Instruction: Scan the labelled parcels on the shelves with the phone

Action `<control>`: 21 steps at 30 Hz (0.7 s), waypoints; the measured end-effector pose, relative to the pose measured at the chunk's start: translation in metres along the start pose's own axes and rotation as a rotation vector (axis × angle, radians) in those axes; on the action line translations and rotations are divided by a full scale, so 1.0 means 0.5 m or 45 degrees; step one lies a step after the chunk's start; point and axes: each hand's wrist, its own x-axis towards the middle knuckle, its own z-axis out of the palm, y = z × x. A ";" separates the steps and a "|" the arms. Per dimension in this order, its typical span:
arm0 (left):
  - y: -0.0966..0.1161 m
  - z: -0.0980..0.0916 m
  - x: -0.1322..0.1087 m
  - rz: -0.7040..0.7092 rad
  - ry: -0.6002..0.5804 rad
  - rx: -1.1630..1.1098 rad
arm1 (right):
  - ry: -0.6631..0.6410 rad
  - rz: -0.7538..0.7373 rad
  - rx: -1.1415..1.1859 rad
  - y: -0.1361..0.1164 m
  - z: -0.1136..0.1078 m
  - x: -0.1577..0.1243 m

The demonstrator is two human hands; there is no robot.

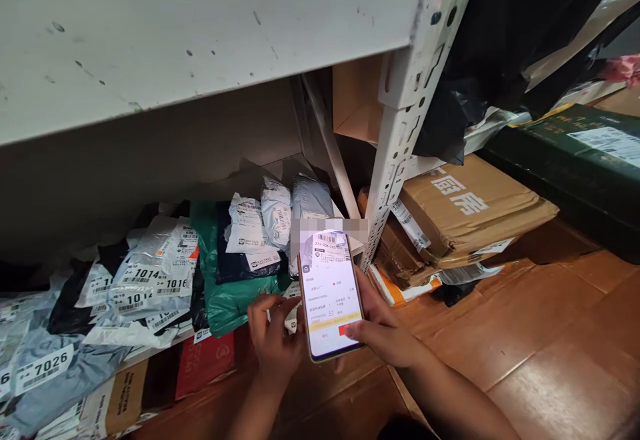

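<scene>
Right hand (385, 328) grips phone (330, 297); left hand (273, 341) curls at its edge, hold unclear. Beyond them, parcels (150, 280) fill a white shelf (400, 140); boxes (465, 210) right, wooden floor (540, 353) beneath

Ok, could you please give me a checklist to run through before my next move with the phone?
1. Grip on phone by right hand: ok.
2. Lit screen facing up: ok.
3. A barcode showing on screen: ok.
4. Anything held in left hand: cannot tell; it sits at the phone's left edge.
5. Numbers on parcels readable: ok, several.
6. Which parcel that barcode belongs to: cannot tell.
</scene>
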 end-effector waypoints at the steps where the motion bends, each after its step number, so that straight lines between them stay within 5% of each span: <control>1: 0.002 -0.004 0.002 -0.085 -0.011 -0.064 | 0.009 0.009 -0.008 0.001 -0.001 -0.001; 8: 0.029 -0.040 0.123 -1.205 -0.232 -1.119 | 0.013 0.105 0.071 0.033 -0.012 0.006; 10: 0.027 -0.049 0.166 -1.391 -0.260 -1.192 | 0.013 0.145 0.021 0.048 -0.011 0.011; 14: 0.003 -0.070 0.203 -1.426 -0.283 -0.959 | 0.035 0.183 -0.071 0.073 -0.008 0.020; 21: -0.042 -0.107 0.187 -1.325 -0.448 -0.998 | 0.059 0.261 -0.159 0.101 0.004 0.039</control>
